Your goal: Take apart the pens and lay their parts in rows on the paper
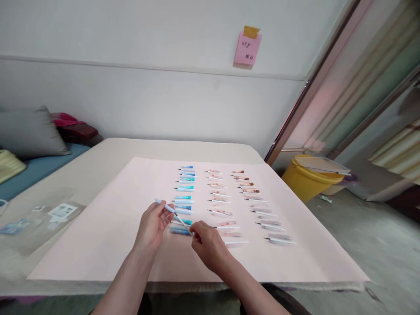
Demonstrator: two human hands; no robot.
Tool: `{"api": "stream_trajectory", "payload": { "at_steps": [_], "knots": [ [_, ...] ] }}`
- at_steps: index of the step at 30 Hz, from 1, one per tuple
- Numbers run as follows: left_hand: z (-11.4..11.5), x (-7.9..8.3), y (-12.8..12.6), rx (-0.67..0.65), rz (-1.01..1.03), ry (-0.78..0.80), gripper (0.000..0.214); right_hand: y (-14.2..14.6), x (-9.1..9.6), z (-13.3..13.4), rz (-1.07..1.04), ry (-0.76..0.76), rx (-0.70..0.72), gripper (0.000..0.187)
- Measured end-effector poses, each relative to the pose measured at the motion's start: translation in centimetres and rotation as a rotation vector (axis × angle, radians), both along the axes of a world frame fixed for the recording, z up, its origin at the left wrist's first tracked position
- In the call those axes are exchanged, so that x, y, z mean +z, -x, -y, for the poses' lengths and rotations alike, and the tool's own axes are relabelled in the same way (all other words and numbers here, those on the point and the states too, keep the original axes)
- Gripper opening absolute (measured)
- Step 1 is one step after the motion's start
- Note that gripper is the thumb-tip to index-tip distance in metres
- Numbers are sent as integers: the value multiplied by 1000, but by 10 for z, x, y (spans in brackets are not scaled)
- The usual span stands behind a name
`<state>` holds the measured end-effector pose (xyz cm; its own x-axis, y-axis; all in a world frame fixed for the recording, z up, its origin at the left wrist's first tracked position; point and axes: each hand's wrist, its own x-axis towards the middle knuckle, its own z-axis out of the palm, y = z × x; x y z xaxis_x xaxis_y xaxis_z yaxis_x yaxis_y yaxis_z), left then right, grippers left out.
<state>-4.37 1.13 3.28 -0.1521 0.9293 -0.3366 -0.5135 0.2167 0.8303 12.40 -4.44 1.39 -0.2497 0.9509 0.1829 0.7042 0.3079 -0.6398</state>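
Note:
My left hand [151, 225] pinches a light blue tapered pen part [169, 208], its narrow end pointing up and left. In the fingers of my right hand [207, 243] is the lower end of a thin white pen refill [184, 224]. The refill slants between both hands, its dark tip close to the blue part; whether the tip is inside cannot be made out. Under the hands runs a column of blue and teal pen parts [185, 188] with white refills. Right of it lie pink patterned ones [219, 200], then brown [249, 191] and grey ones [271, 223].
A pale pink sheet [108, 249] covers much of the table [114, 151]. Clear plastic bags [42, 223] lie at the left. A grey cushion [33, 131] sits beyond, a yellow bin [302, 177] stands right, and a pink note [247, 49] hangs on the wall.

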Motion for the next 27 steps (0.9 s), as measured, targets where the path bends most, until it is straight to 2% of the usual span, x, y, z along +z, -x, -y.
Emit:
{"api": "stream_trajectory", "payload": {
  "at_steps": [6,12,16,20,27],
  "knots": [
    [5,2,-10,-93,-68,23,16,-1,-3,-3,-45,-34,-10,28],
    [13,0,-20,-194,-51,34,21,0,-5,-5,-152,-84,-37,29],
    [21,-6,-31,-252,-15,28,22,1,-5,-6,-261,-10,-97,26],
    [25,-11,-39,-264,19,22,26,0,-4,-5,-391,108,-190,15],
    [28,-5,-37,-239,20,-4,25,3,-7,-6,-448,167,-161,14]
  ]
}}
